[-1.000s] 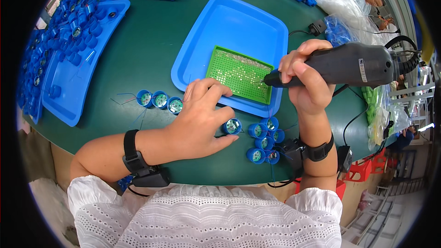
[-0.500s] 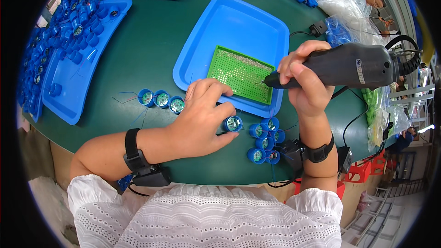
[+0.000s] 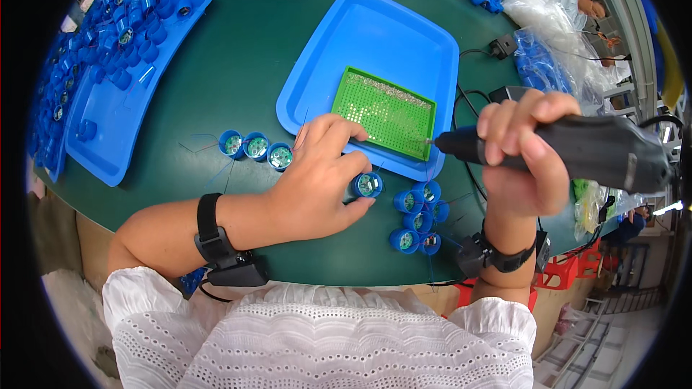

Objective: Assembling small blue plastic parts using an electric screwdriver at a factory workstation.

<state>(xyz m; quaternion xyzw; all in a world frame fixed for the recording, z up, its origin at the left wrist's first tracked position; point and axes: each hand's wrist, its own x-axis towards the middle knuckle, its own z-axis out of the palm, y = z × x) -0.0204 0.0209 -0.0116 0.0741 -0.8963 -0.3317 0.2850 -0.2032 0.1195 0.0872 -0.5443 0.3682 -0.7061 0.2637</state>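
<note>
My left hand [image 3: 317, 173] pinches a small blue round cup [image 3: 368, 185] between thumb and fingers. Inside that cup sits a green circuit board with thin wires. Raised at the right, my right hand [image 3: 530, 166] is wrapped round a black electric screwdriver [image 3: 605, 145]. Its thin tip points left, by the right edge of a green perforated screw tray [image 3: 382, 117] that holds many tiny metal screws. Whether the tip carries a screw is too small to tell. The screw tray lies in a large blue tray [image 3: 310, 75].
Three wired cups [image 3: 256, 145] stand in a row left of my left hand, partly by my fingers. Several more [image 3: 418, 222] cluster to the right. A blue tray [image 3: 97, 148] and a big heap of cups [image 3: 61, 79] fill the far left. Plastic bags [image 3: 540, 21] lie at the back right.
My right hand has moved to the right with the screwdriver, whose tip has shifted from over the screws to the screw tray's right edge. My left hand keeps its pinch on the cup.
</note>
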